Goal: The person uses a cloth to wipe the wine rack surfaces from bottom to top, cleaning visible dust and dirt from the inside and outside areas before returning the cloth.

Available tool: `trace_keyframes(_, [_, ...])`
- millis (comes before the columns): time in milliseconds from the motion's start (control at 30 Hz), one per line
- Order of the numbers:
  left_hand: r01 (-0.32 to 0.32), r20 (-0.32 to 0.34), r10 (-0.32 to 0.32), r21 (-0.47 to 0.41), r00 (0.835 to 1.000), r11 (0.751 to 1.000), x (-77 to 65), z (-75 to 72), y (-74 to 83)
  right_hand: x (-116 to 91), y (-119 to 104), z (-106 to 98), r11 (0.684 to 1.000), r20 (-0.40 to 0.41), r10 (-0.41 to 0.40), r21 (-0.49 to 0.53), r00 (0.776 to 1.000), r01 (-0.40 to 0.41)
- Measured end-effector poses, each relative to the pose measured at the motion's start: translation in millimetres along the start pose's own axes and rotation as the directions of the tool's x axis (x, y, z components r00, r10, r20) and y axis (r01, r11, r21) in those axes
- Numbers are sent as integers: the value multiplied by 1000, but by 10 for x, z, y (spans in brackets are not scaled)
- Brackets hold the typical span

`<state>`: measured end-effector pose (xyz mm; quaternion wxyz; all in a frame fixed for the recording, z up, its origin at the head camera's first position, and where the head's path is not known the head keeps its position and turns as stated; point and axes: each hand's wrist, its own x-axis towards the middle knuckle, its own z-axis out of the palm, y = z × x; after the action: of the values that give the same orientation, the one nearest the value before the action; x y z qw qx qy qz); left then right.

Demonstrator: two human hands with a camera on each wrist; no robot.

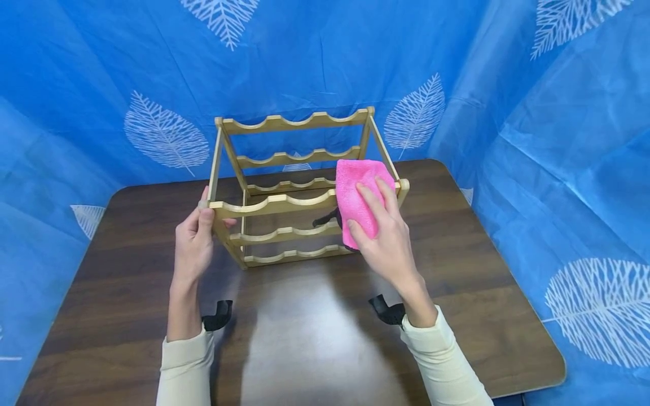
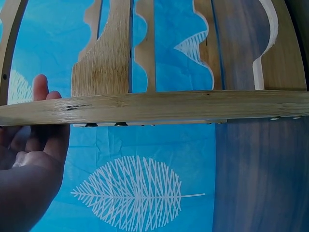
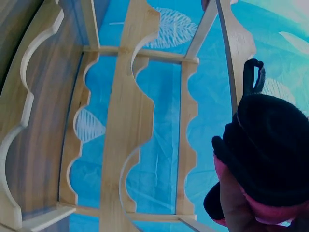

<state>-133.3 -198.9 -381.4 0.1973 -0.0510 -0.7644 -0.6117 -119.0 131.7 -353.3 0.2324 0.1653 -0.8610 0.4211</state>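
Note:
A light wooden bottle rack (image 1: 276, 204) with scalloped rails stands on the brown table. My left hand (image 1: 194, 242) grips its front left corner post near the top, the thumb on the near side; in the left wrist view the fingers (image 2: 40, 87) come up round the wooden bar. A pink cloth (image 1: 352, 186) with a black underside is folded over the right end of the top front rail. My right hand (image 1: 383, 239) holds this cloth against the rail, fingers spread over it. The cloth's black side (image 3: 270, 140) and a black hanging loop show in the right wrist view.
The brown wooden table (image 1: 457, 316) has rounded corners. A blue curtain (image 1: 315, 56) with white leaf prints hangs behind and beside it. Black straps (image 1: 388, 311) sit at both wrists, below cream sleeves.

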Motion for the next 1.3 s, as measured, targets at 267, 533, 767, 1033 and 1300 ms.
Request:
trace_keyframes(267, [19, 4, -19, -38, 1000, 999, -63, -55, -21, -44, 1, 101, 1000, -26, -18, 11, 999, 19])
trace_keyframes(533, [11, 5, -10, -59, 1000, 998, -69, -60, -33, -56, -29, 161, 996, -45, -74, 53, 996, 77])
trace_keyframes(767, [-22, -2, 22, -117, 1000, 993, -23, -11, -46, -19, -124, 257, 964, -42, -254, -90, 966, 249])
trace_keyframes(1033, [-32, -12, 31, -121, 999, 992, -13, 3, -48, 12, -154, 250, 950, -11, -279, -149, 960, 274])
trace_keyframes(1300, [-30, -26, 28, -82, 999, 996, -24, 30, -36, 14, -227, 297, 895, 86, -371, -230, 924, 381])
